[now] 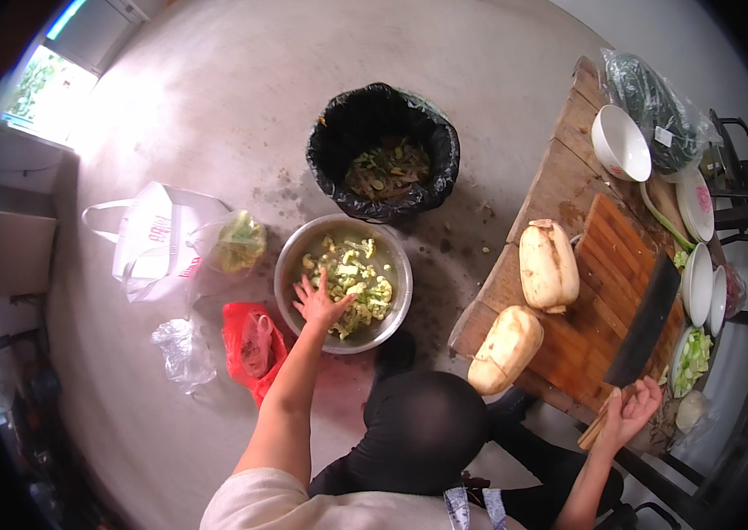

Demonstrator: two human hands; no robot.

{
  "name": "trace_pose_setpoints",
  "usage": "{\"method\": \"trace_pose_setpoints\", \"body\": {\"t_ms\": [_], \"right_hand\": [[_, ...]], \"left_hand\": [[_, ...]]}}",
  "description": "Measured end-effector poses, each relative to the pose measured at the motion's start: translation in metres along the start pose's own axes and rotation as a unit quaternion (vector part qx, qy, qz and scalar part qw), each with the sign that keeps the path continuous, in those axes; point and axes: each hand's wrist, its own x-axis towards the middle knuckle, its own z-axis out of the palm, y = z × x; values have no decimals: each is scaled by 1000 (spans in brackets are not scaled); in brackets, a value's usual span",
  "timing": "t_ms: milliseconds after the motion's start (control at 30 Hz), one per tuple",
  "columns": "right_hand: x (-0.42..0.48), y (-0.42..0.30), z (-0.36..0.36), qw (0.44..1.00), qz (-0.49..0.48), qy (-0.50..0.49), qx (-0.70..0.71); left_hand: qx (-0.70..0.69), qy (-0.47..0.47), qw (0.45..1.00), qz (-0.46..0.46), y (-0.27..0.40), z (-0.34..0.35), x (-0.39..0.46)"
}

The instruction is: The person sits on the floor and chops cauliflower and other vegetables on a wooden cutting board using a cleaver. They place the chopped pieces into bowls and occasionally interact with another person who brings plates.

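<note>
My left hand is spread over a round metal basin. Its fingers reach among cut cauliflower florets lying in water. At the wooden table on the right, my right hand rests palm up against the wooden handle of a cleaver, with its fingers loosely curled and not wrapped around it. The cleaver's dark blade lies flat along a wooden cutting board. Two thick, pale root vegetables, apparently lotus root, lie left of the blade: one farther off, one nearer me.
Beyond the basin stands a bin lined with a black bag, holding vegetable scraps. A white tote bag, bagged greens and a red plastic bag sit on the floor leftward. Bowls and a plate of cut greens line the table's far side.
</note>
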Motion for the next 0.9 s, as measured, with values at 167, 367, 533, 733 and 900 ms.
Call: {"method": "trace_pose_setpoints", "body": {"t_ms": [167,367,533,733,900], "right_hand": [[-7,36,-3,995,-22,84,-50],[-8,18,25,995,50,82,-26],[-7,20,29,995,44,88,-24],[-7,27,27,995,32,92,-13],[-6,26,29,996,23,81,-8]], "left_hand": [[36,60,995,74,53,30,-10],[8,137,977,165,11,14,35],[81,12,968,239,31,19,3],[-10,121,988,99,21,43,19],[-201,7,976,85,-12,55,42]]}}
